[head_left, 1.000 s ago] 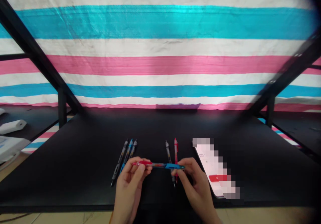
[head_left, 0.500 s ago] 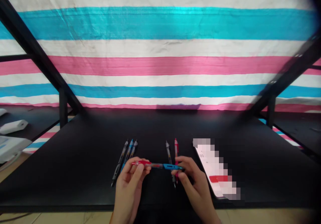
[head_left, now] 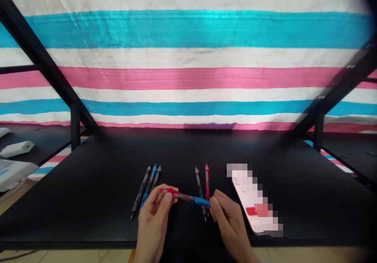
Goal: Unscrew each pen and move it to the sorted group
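A red-and-blue pen point(head_left: 186, 197) with a clear middle is held above the table between my two hands. My left hand point(head_left: 157, 212) pinches its red end between thumb and fingers. At the blue end, the closed fingers of my right hand point(head_left: 228, 216) grip the tip, which they hide. Behind my left hand lie a grey pen point(head_left: 141, 192), a blue pen point(head_left: 151, 180) and another grey pen point(head_left: 157, 175), side by side. Beyond the held pen, a grey pen point(head_left: 198, 182) and a red pen point(head_left: 207, 180) lie close together, partly covered by it and my right hand.
A phone point(head_left: 243, 200) with a lit, partly blurred screen lies right of my right hand on the black table point(head_left: 88, 204). Black metal struts point(head_left: 59, 70) rise at both sides. A striped sheet point(head_left: 188, 78) hangs behind. White devices point(head_left: 17, 149) sit at the far left.
The held pen's blue end has dipped toward me, so the pen now slants. My right hand's fingers have drawn together around that end. My left hand keeps its pinch.
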Tool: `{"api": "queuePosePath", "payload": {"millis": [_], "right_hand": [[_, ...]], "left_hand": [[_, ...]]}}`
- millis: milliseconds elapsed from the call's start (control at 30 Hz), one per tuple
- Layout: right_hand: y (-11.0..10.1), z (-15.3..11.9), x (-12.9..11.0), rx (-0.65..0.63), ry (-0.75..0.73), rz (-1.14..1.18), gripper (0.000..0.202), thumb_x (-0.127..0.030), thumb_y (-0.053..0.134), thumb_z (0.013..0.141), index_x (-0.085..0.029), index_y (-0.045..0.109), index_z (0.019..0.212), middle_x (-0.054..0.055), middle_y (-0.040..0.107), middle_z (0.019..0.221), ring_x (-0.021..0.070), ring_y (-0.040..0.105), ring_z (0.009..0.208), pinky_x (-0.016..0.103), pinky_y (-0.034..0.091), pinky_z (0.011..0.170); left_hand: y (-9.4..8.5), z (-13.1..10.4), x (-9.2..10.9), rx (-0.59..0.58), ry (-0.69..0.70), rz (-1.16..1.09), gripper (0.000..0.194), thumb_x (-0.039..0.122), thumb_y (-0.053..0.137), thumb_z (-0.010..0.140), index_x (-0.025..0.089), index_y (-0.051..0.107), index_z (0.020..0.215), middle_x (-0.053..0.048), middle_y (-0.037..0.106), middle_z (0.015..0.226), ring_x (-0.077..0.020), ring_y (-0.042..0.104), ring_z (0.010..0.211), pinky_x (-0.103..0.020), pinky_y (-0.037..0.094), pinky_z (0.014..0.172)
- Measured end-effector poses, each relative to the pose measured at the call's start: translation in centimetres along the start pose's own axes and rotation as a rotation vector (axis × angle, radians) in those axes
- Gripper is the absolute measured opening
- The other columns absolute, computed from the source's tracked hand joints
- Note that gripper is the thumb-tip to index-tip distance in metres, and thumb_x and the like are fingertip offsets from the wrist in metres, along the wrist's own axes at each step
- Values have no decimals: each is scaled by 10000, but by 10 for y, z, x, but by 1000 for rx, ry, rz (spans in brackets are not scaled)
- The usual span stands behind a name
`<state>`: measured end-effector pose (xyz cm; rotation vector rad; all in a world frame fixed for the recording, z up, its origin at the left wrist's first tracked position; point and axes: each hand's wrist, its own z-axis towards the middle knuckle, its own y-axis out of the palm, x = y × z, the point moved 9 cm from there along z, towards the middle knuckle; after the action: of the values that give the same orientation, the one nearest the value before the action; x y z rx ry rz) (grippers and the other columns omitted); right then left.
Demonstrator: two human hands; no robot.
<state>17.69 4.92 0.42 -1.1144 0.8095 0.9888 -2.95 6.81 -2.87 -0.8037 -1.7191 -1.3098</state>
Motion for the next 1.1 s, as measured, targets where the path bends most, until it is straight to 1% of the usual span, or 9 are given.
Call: {"api": "queuePosePath", "payload": {"millis": [233, 367, 467, 533, 600, 733, 933, 1033, 1100], "right_hand": [[5, -6, 20, -27, 136, 123, 542, -518, 348, 1060, -228, 325, 603, -41, 334, 592, 119, 316, 535, 281, 215, 501], [7, -6, 22, -44, 157, 168, 573, -553, 367, 1045, -227, 319, 576, -42, 326, 567, 116, 305, 523, 282, 206, 495], [5, -3, 14, -53, 128, 164, 570, -518, 362, 1055, -218, 363, 570, -24, 389, 577, 124, 368, 537, 275, 256, 511], [5, -1, 8, -70, 93, 140, 507, -481, 399, 1052, -209, 448, 627, -14, 455, 623, 134, 427, 576, 268, 297, 541], [5, -1, 5, -76, 60, 99, 416, -447, 453, 1037, -209, 493, 697, -17, 477, 653, 138, 446, 599, 263, 311, 556], [5, -2, 5, -46, 10, 19, 399, -402, 462, 1029, -213, 456, 678, -16, 459, 657, 145, 445, 615, 265, 309, 561], [10, -2, 8, -88, 4, 7, 429, -399, 432, 1042, -215, 412, 655, -17, 443, 653, 144, 449, 600, 274, 298, 556], [11, -2, 3, -123, -19, 34, 350, -415, 451, 1032, -215, 504, 749, -8, 494, 700, 153, 472, 628, 271, 327, 573], [8, -2, 0, -110, -40, 74, 301, -425, 448, 1029, -216, 561, 844, -5, 518, 727, 154, 473, 621, 268, 341, 567]], "left_hand": [[16, 2, 3, -64, 24, -27, 228, 359, 840, 774, 209, 761, 928, -44, 740, 914, -178, 692, 873, -269, 556, 828], [25, 3, 10, -109, 42, -46, 198, 335, 833, 784, 207, 755, 913, -39, 721, 876, -181, 689, 872, -296, 555, 865], [28, 6, 11, -108, 39, -65, 201, 335, 839, 777, 207, 752, 907, -36, 714, 866, -186, 691, 870, -317, 563, 871], [27, 7, 13, -87, 50, -58, 197, 345, 831, 785, 205, 752, 900, -37, 712, 877, -183, 687, 870, -311, 567, 859], [26, 8, 16, -70, 73, -42, 192, 353, 824, 794, 197, 753, 881, -39, 708, 881, -179, 680, 869, -297, 569, 843], [27, 8, 17, -88, 88, -27, 180, 349, 806, 814, 190, 756, 883, -48, 700, 890, -182, 669, 863, -296, 569, 829], [31, 8, 18, -113, 84, -88, 161, 320, 811, 814, 192, 758, 895, -41, 681, 887, -165, 654, 865, -287, 562, 844], [33, 11, 26, -120, 81, -134, 158, 318, 800, 827, 199, 750, 918, -27, 673, 887, -152, 646, 866, -331, 555, 909], [30, 16, 34, -103, 98, -125, 207, 332, 794, 833, 207, 744, 991, -25, 678, 888, -153, 645, 869, -340, 555, 904]]}}
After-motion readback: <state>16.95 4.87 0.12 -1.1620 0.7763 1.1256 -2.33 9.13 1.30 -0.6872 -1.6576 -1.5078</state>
